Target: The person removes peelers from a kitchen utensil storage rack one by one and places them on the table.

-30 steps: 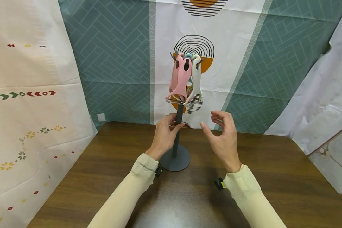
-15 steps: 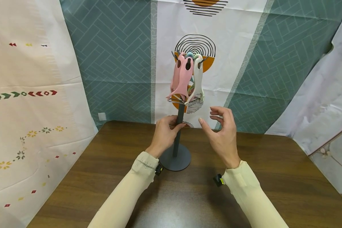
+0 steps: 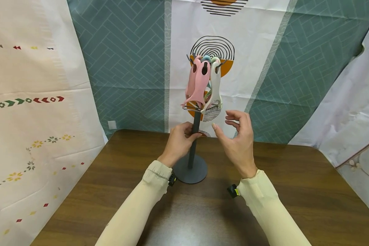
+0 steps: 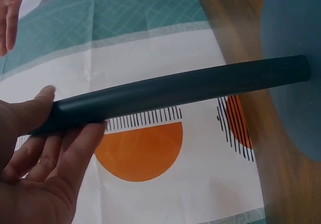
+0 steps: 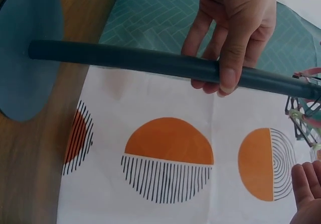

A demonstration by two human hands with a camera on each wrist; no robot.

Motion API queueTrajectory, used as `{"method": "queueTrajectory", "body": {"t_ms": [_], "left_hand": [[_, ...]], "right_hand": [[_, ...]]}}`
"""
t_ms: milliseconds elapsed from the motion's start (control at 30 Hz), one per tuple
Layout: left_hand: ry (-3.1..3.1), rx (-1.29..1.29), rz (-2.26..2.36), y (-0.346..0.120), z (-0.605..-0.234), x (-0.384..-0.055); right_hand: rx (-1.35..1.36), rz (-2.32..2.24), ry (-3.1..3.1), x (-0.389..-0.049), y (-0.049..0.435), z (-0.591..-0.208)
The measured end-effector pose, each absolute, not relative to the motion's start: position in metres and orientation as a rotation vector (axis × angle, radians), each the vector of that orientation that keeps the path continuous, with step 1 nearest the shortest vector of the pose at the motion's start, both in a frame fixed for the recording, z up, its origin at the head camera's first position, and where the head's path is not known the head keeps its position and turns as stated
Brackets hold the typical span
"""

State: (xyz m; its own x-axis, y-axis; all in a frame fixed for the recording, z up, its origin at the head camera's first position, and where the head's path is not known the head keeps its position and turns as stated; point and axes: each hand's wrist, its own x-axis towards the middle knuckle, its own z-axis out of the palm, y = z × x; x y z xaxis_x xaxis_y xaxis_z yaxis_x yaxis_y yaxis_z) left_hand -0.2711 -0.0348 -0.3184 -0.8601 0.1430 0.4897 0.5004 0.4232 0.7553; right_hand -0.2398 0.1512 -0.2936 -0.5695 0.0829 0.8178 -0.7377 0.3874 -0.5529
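A dark grey stand has a round base [image 3: 190, 169] and an upright pole [image 4: 175, 91]. From the hooks at its top hang several Y-shaped peelers, among them a pink peeler [image 3: 202, 83] in front and a white peeler [image 3: 215, 83] to its right. Bluish and green ones behind are mostly hidden. My left hand [image 3: 179, 141] holds the pole between thumb and fingers, below the peelers; the right wrist view also shows this grip. To the right of the pole is my right hand [image 3: 238, 140], raised with bent, parted fingers and nothing in it, lower than the white peeler.
The stand is on a brown wooden table [image 3: 279, 205]. Behind the table hangs a patterned cloth [image 3: 129, 68] in green and white with orange half circles. A cream cloth [image 3: 43, 136] hangs at the left, and a pale cloth [image 3: 341, 112] at the right.
My right hand has risen a little and come slightly closer to the pole and peelers. The left hand keeps its hold on the pole. The head view has shifted slightly.
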Motion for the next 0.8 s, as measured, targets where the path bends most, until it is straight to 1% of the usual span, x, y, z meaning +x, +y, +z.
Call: {"method": "queueTrajectory", "body": {"t_ms": [267,800], "left_hand": [[-2.392,-0.521,-1.413,-0.034,-0.314,-0.271],[-2.363,-0.516,-1.427,-0.033,-0.315,-0.269]], "right_hand": [[0.541,1.304,-1.824,-0.242,0.147,-0.289],[0.564,1.306,-1.791,-0.245,0.142,-0.282]]}}
